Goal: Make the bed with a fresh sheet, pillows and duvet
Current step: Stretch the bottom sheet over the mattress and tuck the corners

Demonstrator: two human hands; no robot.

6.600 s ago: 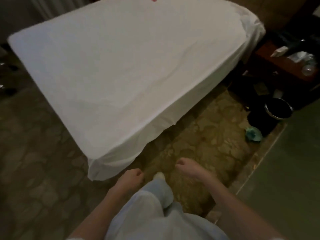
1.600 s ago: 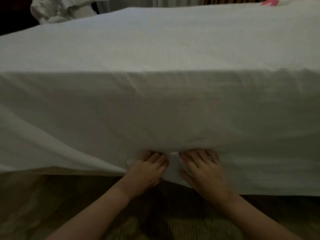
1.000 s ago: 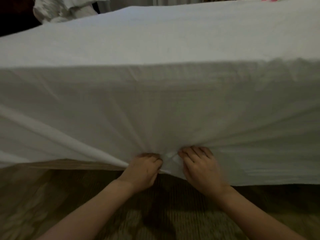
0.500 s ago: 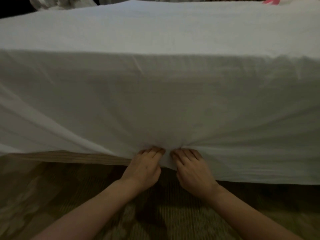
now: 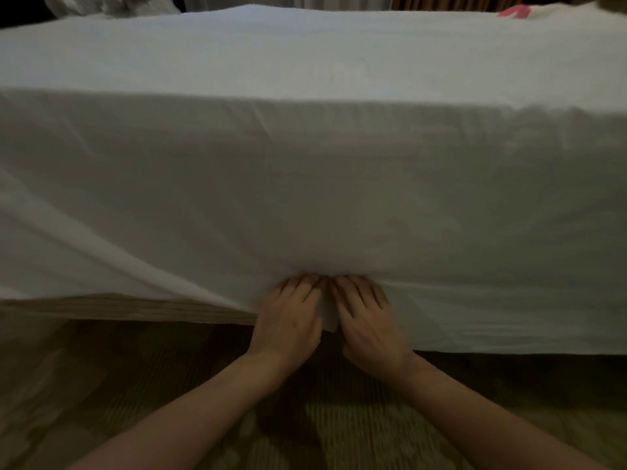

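Observation:
A white sheet [image 5: 305, 184] covers the mattress and hangs down its near side. Low on that side, my left hand [image 5: 288, 320] and my right hand [image 5: 368, 320] lie side by side, fingers straight. They press the sheet's lower part in at the bottom of the mattress, and their fingertips are hidden in the fold. A small flap of sheet shows between the two hands. To the left, the sheet is pulled in diagonal folds and bares the wooden bed base [image 5: 118, 305]. To the right, the sheet's hem hangs loose near the floor.
Patterned carpet [image 5: 339, 429] lies under my arms. Crumpled white linen [image 5: 112, 1] sits beyond the bed's far left corner. A pink item [image 5: 514, 11] lies at the bed's far right edge. Curtains hang behind the bed.
Both hands were bunching the sheet's hem with curled fingers. Now they lie flatter and closer together, pressing the cloth in under the mattress. The view has shifted slightly.

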